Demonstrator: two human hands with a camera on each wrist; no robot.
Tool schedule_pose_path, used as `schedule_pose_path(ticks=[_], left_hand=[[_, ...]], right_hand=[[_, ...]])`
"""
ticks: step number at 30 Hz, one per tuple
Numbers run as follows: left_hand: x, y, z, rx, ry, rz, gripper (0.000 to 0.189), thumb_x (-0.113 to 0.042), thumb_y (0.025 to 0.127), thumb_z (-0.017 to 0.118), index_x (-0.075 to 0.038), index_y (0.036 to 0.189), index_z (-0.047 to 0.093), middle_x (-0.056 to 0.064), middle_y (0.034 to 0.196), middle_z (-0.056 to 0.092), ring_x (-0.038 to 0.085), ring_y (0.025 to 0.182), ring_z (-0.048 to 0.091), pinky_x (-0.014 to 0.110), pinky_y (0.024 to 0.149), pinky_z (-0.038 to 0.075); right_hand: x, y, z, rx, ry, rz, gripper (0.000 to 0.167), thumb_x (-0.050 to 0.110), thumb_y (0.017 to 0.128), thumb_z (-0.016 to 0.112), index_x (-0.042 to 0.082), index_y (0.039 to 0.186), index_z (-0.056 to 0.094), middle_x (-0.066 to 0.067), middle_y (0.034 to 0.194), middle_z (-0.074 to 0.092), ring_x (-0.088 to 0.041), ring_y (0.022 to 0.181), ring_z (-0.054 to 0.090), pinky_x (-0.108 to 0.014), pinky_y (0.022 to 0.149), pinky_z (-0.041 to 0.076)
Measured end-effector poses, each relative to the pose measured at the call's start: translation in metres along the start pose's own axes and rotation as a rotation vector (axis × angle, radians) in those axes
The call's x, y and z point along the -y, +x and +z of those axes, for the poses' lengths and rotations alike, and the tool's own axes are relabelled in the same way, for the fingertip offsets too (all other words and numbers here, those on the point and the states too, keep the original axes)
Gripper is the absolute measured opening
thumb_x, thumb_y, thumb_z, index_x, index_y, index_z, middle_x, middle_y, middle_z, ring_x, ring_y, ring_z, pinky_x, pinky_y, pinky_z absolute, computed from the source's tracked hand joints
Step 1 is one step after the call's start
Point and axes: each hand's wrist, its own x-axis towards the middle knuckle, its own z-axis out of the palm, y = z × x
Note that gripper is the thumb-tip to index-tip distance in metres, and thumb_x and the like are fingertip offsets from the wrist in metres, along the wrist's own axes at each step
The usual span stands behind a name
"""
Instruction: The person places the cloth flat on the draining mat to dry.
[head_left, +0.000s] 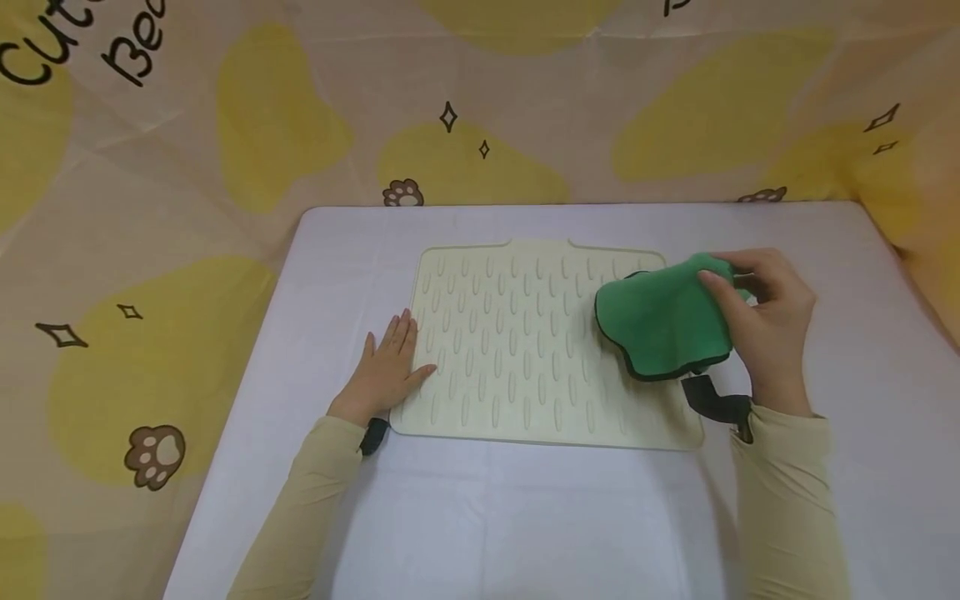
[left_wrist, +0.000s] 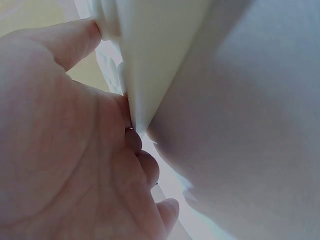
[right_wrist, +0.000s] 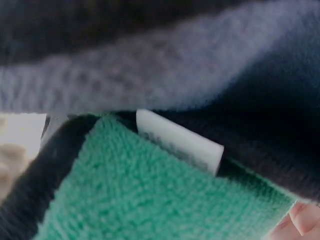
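Observation:
A pale cream mat [head_left: 491, 350] with rows of raised oval ridges lies on the white table. My left hand [head_left: 385, 367] rests at its left edge with fingers spread; in the left wrist view the thumb touches the ridged side of the mat [left_wrist: 160, 50]. Over the mat's right part, my right hand [head_left: 772, 312] pinches a green cloth [head_left: 663, 321] with dark edging between thumb and fingers. The cloth hangs in folds. Close up in the right wrist view, the fuzzy green cloth [right_wrist: 150, 190] shows a white label [right_wrist: 179, 142] and a grey side; most of the right hand is hidden there.
White covering [head_left: 570, 517] spreads over the table around the mat. Behind and to the left hangs a beige and yellow patterned fabric [head_left: 525, 100]. A black strap [head_left: 716, 402] sits at the right wrist, and another black piece [head_left: 373, 436] at the left wrist.

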Motion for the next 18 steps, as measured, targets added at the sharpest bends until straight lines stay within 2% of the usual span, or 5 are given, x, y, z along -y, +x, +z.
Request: schedule_pose_path(ticks=[15, 18], left_hand=[[-0.002, -0.002, -0.001, 0.010, -0.006, 0.001, 0.080, -0.045, 0.099, 0.041, 0.007, 0.147, 0.004, 0.019, 0.155, -0.008, 0.032, 0.142, -0.007, 0.060, 0.108, -0.002], [-0.002, -0.002, -0.002, 0.009, -0.010, 0.003, 0.080, -0.045, 0.099, 0.041, 0.007, 0.147, 0.004, 0.019, 0.155, -0.007, 0.032, 0.142, -0.007, 0.060, 0.109, -0.003]], right_hand=[[0.015, 0.002, 0.029, 0.098, 0.065, -0.030, 0.018, -0.009, 0.080, 0.070, -0.008, 0.097, 0.069, 0.003, 0.090, 0.063, -0.010, 0.086, 0.057, -0.018, 0.075, 0.046], [0.019, 0.003, 0.036, 0.124, 0.089, -0.047, 0.018, -0.009, 0.079, 0.070, -0.007, 0.097, 0.069, 0.004, 0.091, 0.064, -0.010, 0.086, 0.057, -0.018, 0.075, 0.047]])
